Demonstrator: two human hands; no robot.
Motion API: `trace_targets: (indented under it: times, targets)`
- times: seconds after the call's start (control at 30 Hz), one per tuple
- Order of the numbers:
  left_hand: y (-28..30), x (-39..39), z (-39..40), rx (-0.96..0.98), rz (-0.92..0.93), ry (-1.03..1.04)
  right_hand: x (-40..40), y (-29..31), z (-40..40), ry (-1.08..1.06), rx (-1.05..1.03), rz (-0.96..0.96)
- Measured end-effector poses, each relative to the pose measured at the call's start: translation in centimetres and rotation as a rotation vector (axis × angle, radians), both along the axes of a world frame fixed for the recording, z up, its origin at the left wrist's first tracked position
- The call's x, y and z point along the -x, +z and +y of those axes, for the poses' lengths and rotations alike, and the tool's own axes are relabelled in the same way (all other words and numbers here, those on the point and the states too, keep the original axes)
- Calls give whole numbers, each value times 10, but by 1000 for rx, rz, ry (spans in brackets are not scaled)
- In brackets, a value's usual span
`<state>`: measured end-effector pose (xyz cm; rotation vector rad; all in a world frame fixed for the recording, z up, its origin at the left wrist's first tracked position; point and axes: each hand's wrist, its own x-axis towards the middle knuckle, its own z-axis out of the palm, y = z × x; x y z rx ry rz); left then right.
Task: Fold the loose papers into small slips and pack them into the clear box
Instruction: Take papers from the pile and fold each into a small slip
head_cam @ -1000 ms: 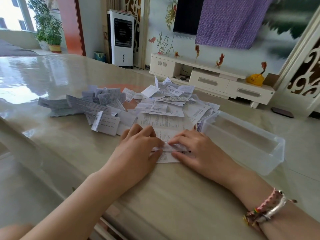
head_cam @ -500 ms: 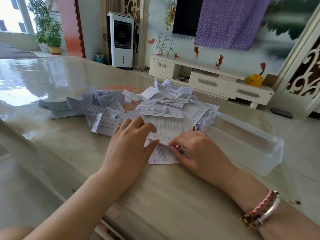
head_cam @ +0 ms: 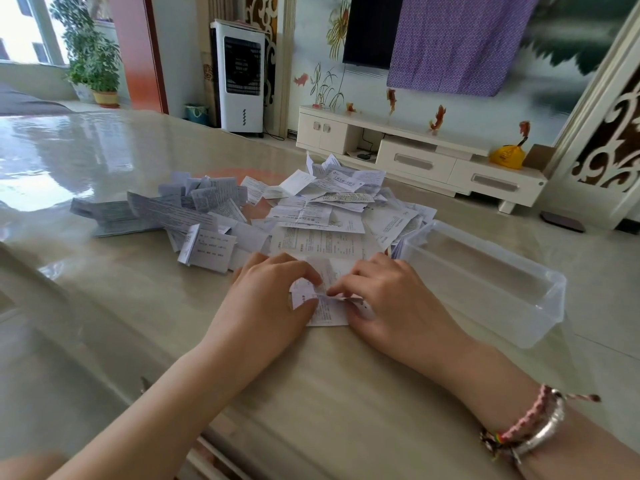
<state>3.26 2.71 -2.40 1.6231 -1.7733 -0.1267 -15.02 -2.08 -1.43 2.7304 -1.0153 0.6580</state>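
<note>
Left hand and right hand both pinch one printed paper with curled fingertips, lying flat on the tabletop; loose papers are heaped just behind it; folded slips lie to the left; the clear box stands just right, open-topped.

Location: a home living room. Indicators: low white TV cabinet under a wall-mounted TV, painted fish mural, standing air cooler, potted plant beside a window, glossy table.
</note>
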Motion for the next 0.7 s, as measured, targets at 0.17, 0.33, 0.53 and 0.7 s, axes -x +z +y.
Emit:
trace_targets:
  times: [0.17,0.33,0.53,0.7]
  targets:
    - [-1,1,-2,-19,55,-24,0,1,-3,11,-239,-218]
    - [-1,6,-2,-48,84,15,0,5,-4,-8,-507,-371]
    - [-4,10,-5,-109,63,121,-14,-1,-19,-114,-523,-412]
    - [-3,13,0,-29,-24,124,-19,-7,-22,-145,-421,-252]
